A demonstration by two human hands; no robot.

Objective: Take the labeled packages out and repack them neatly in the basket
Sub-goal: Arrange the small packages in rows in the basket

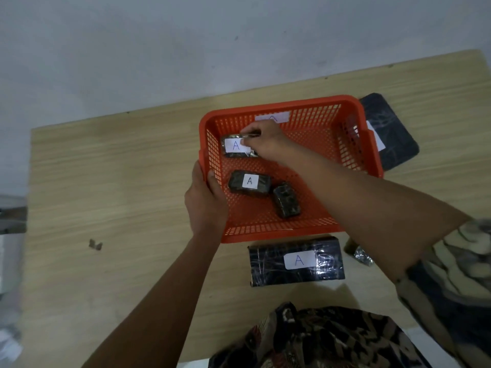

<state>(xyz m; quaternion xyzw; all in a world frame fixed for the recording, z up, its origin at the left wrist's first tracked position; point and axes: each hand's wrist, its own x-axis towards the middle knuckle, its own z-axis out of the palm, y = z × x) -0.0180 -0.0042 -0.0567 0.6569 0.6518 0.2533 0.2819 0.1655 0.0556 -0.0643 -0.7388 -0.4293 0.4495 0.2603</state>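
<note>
An orange mesh basket [313,120] sits on the wooden table. Inside lie three small dark wrapped packages: one with a white "A" label [233,147] at the far left, one labelled "A" [249,182] in the middle, and one with no label showing [286,200] to its right. My right hand [265,140] reaches into the basket and grips the far-left package. My left hand [206,200] holds the basket's left rim. A large dark package labelled "A" [296,261] lies on the table in front of the basket.
Another large dark package [390,131] lies behind the basket's right side. A small foil-wrapped item [358,253] sits at the right, near my sleeve. The table [119,181] has bare wood on the left. A white label [272,117] shows on the basket's far wall.
</note>
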